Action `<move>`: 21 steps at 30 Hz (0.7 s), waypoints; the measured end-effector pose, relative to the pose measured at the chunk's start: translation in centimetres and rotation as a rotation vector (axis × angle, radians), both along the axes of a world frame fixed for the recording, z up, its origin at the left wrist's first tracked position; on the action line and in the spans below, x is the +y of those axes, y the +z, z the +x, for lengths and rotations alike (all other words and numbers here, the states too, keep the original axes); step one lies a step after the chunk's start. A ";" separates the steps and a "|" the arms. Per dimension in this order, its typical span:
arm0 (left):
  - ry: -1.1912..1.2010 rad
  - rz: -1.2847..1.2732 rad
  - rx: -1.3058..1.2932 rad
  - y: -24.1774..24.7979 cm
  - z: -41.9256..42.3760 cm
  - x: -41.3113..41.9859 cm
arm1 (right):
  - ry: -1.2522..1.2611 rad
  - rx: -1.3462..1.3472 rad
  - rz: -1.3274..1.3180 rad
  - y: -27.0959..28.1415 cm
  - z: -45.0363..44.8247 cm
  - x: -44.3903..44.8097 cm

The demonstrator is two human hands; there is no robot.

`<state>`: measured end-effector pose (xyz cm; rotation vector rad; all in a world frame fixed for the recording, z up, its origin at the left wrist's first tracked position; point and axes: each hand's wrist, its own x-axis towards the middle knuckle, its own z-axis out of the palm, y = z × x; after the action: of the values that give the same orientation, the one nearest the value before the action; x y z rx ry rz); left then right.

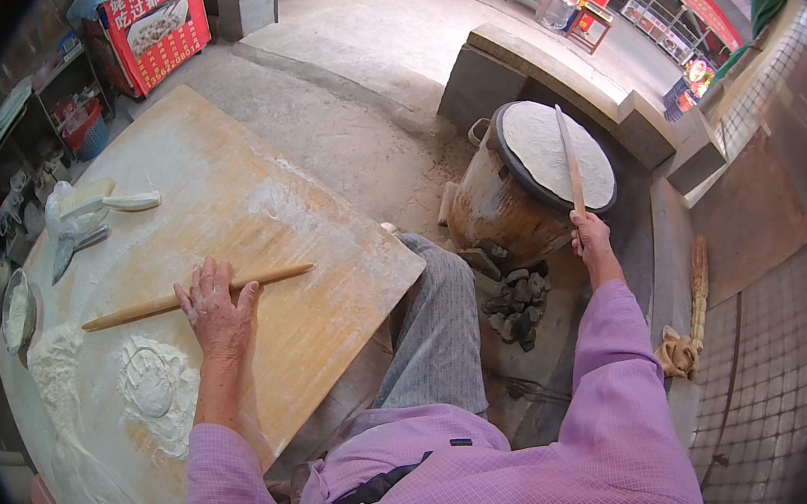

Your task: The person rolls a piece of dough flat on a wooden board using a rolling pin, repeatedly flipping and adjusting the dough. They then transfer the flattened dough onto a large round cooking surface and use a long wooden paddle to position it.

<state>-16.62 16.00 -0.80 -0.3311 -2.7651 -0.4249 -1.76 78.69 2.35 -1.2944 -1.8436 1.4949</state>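
Observation:
My right hand [590, 235] grips the lower end of a long, flat wooden stick [569, 148]. The stick lies across a thin round flatbread [531, 149], pale on top, which covers most of a dark round griddle [508, 163]. Under the griddle stands a rust-stained drum stove [492, 207]. On the floured wooden board [292, 326] to my left, my left hand [218, 309] rests palm down over a tapered rolling pin [131, 313], fingers slightly apart. A round lump of dough [157, 395] sits in loose flour nearer me, left of that forearm.
A brush [133, 202], a metal scraper [75, 253] and a bowl of flour [18, 314] lie along the board's far left. Coal lumps [520, 306] sit below the stove. A low block wall [548, 75] stands behind it, and a straw whisk [697, 291] at right.

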 end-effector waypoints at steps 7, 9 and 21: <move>-0.004 0.011 0.012 -0.2 0.0 -0.4 | 0.187 -0.059 -0.004 -0.5 -0.1 -4.7; -0.007 0.014 0.011 -0.3 -0.1 -0.3 | 0.212 -0.077 -0.007 -1.5 0.8 -6.4; -0.012 0.003 -0.001 0.0 0.1 -0.2 | 0.242 -0.030 0.079 -4.8 4.4 -10.8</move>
<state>-16.56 15.77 -0.75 -0.3470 -2.7645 -0.4321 2.65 67.88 -2.48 -1.0945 -2.1183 1.5108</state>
